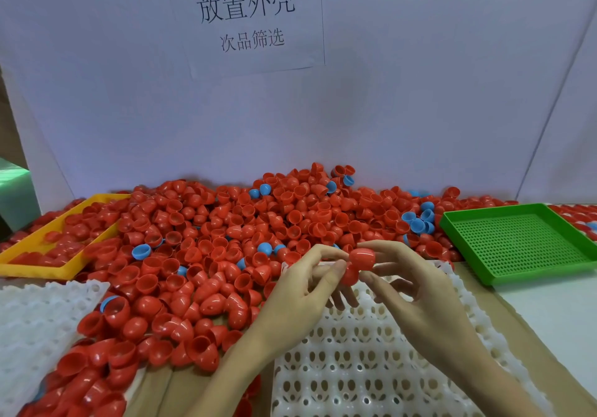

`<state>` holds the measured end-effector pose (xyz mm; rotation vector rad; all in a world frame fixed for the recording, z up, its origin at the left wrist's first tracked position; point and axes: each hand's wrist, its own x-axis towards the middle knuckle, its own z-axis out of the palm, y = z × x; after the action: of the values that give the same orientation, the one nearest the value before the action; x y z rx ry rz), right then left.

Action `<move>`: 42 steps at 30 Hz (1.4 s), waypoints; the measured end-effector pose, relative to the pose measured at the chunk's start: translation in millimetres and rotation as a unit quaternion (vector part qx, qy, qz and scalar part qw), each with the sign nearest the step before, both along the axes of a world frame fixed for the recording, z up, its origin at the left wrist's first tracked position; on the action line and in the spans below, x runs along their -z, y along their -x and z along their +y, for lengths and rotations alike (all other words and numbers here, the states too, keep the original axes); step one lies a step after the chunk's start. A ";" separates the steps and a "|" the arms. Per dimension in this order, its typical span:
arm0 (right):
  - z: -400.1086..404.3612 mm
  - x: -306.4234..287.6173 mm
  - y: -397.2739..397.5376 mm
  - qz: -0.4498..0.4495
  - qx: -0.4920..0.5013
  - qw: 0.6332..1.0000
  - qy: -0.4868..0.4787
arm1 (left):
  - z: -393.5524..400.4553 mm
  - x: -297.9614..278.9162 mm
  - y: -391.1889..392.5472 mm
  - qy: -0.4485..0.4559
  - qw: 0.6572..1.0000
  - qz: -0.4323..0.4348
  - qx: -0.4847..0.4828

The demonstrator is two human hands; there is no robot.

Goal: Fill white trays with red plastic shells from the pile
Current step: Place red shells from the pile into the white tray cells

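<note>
Hands' fingers pinching red shells above white tray, domes up-left

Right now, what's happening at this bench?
A person holds red shells between both hands, left hand and right hand, above an unfilled white tray. A big pile of red shells with a few blue ones lies behind. A green tray sits to the right.

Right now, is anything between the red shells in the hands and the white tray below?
Nothing visible: both hands hold the red shells above the white tray, whose visible pockets are empty.
</note>
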<state>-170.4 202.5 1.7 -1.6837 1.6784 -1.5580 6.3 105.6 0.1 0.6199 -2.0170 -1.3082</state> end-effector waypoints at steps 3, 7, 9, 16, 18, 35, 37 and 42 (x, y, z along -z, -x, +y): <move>-0.7 0.9 1.9 -0.016 0.016 1.000 -0.007 | 1.6 -0.6 -0.1 0.009 1.000 0.001 -0.002; -2.2 2.2 3.2 -0.020 0.025 0.999 -0.006 | 1.7 0.3 -0.9 0.073 0.997 -0.028 -0.027; -2.4 3.6 4.0 -0.023 0.026 0.999 -0.007 | 1.9 1.8 0.1 0.082 0.996 -0.022 -0.032; -1.0 1.4 0.3 -0.017 -0.005 1.000 -0.008 | 0.8 1.1 -1.1 0.078 0.996 -0.033 -0.041; -0.4 1.5 0.0 -0.007 -0.006 1.000 -0.013 | 1.2 1.3 -1.3 0.087 0.995 -0.027 -0.052; -2.6 4.0 -1.2 -0.019 0.002 0.999 -0.027 | 6.2 7.4 8.7 0.137 0.983 0.057 -0.107; -3.1 4.8 -1.4 -0.017 -0.001 0.999 -0.030 | 5.9 7.2 8.0 0.110 0.988 0.064 -0.085; -3.0 7.3 -0.5 0.004 0.016 0.999 -0.039 | -2.2 10.3 5.7 0.126 0.986 0.051 -0.101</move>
<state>-169.8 199.5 -5.6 -1.6337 1.7538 -1.4820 0.6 103.4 -10.3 0.6067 -1.9393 -0.9306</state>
